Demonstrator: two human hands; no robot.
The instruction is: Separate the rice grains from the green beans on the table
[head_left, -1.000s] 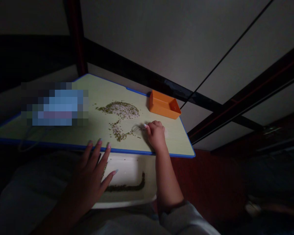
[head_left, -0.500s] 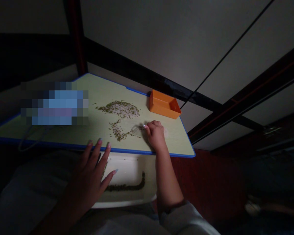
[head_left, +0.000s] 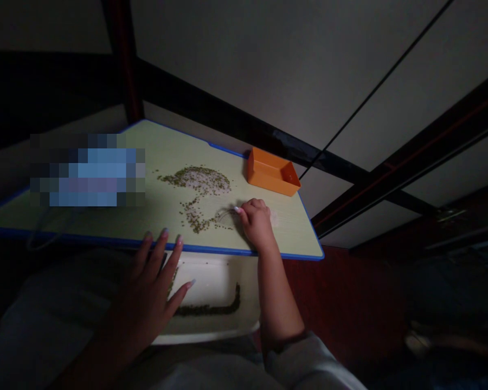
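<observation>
My right hand (head_left: 257, 221) is closed over the right part of the tabletop, thumb toward the fingers. From its left side sticks out a thin, curved, see-through thing (head_left: 224, 213), whose kind I cannot make out. That thing's far end touches a small patch of green grains (head_left: 196, 216). Behind this patch lies a larger spread of green grains (head_left: 199, 177) mixed with something whitish. My left hand (head_left: 156, 276) is open, fingers spread, at the table's near edge. Below it a white tub (head_left: 211, 276) holds dark green grains along its inner edges.
An orange open box (head_left: 268, 184) stands at the table's back right. The pale tabletop (head_left: 154, 146) has a blue rim. A blurred-out blue object (head_left: 97, 173) is on the left, with a loop of cord near it. Pale wall panels rise behind; dark red floor (head_left: 333, 292) is at right.
My right hand has shifted very slightly left, along with the thin curved thing. The grains beside it look a little more scattered. My left hand stays put.
</observation>
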